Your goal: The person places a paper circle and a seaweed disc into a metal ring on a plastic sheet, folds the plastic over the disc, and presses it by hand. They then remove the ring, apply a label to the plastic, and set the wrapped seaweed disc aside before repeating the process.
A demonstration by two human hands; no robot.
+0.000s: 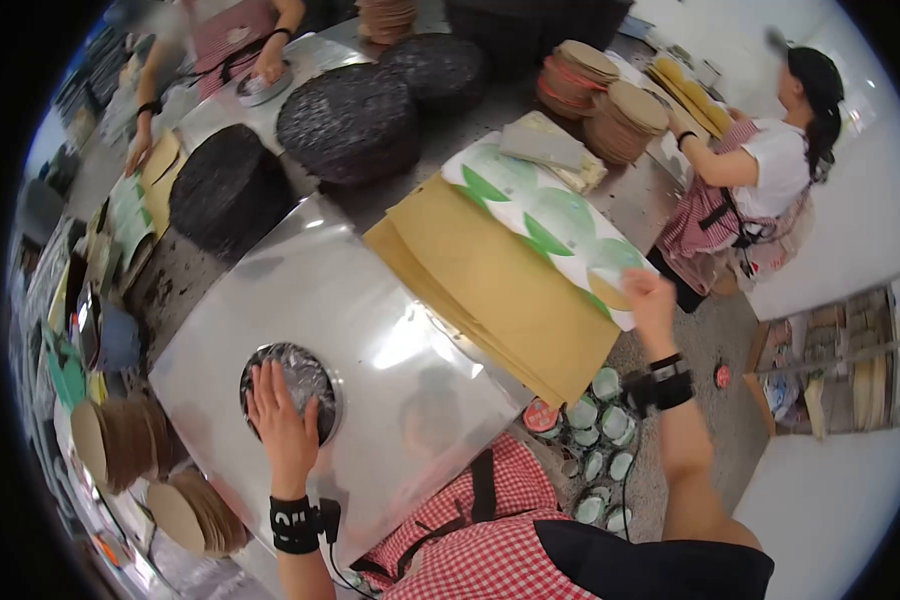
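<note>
My left hand (282, 418) lies flat on a round dark cake (320, 385) that looks wrapped in shiny clear film, fingers stretched out and thumb apart. The cake rests on a smooth metal sheet (370, 310). Off to the right, my right hand (652, 308) is closed at the near right end of a stack of white and green printed paper sheets (550, 215), its fingers curled together at the sheet's edge. A stack of plain brown paper (500, 290) lies between the printed sheets and the metal sheet.
Large dark round blocks (345, 120) stand behind the metal sheet. Piles of brown discs (625, 120) are at the back right, and more brown discs (120, 440) at the left. Co-workers (750, 170) work at right and back left. Small wrapped pieces (610, 425) sit below the table edge.
</note>
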